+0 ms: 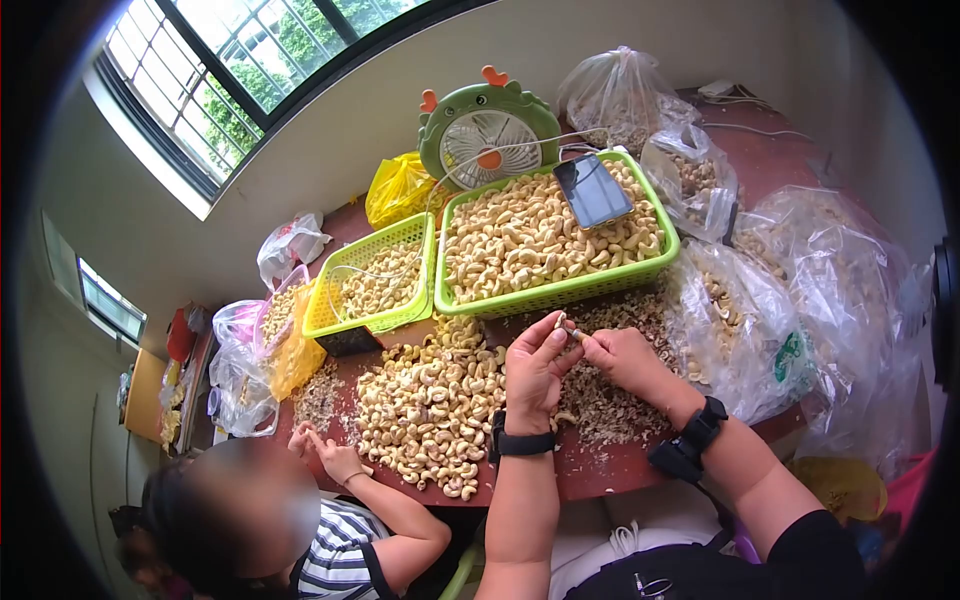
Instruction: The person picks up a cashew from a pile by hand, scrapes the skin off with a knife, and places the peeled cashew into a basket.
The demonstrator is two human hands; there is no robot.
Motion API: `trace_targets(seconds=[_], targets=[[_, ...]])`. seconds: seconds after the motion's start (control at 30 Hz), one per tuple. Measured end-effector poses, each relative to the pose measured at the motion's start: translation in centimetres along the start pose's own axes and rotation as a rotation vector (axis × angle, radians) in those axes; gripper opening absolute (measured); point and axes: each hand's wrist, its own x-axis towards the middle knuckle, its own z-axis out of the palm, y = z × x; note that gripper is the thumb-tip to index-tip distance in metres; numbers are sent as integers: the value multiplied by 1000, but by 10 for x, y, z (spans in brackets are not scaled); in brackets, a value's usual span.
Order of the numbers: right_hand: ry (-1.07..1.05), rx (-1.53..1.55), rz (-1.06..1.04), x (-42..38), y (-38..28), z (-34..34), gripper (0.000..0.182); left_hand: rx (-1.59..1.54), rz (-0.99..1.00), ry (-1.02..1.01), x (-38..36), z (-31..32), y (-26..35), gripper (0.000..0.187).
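Observation:
My left hand [534, 368] is closed, pinching a single cashew nut [561, 321] between thumb and fingertips. From the right, my right hand [634, 366] grips a small knife-like tool [577, 335], its tip at the nut; the blade is too small to make out. Below both hands lies a heap of brown skin scraps [615, 405] on the red table. Left of my left wrist spreads a loose pile of cashews [430, 405]. Beyond my hands stands a green basket [560, 293] full of pale cashews, with a smartphone [593, 190] resting on top.
A smaller yellow-green basket [318, 310] of cashews stands left of the big one. Behind sits a green fan [490, 135] with a white cable. Clear plastic bags [745, 330] crowd the right side. At the lower left, another person's hands [330, 455] are near the table edge.

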Motion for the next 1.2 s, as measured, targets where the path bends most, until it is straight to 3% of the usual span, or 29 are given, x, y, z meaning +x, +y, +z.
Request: trace_targets(seconds=[0.3,1.2], targets=[[10,-27,26,-1,-2,-3,38,15,11,41,-1,2,-2,15],[29,55,42,1,0,2,38,-94,23,52,2,1,-9,21]])
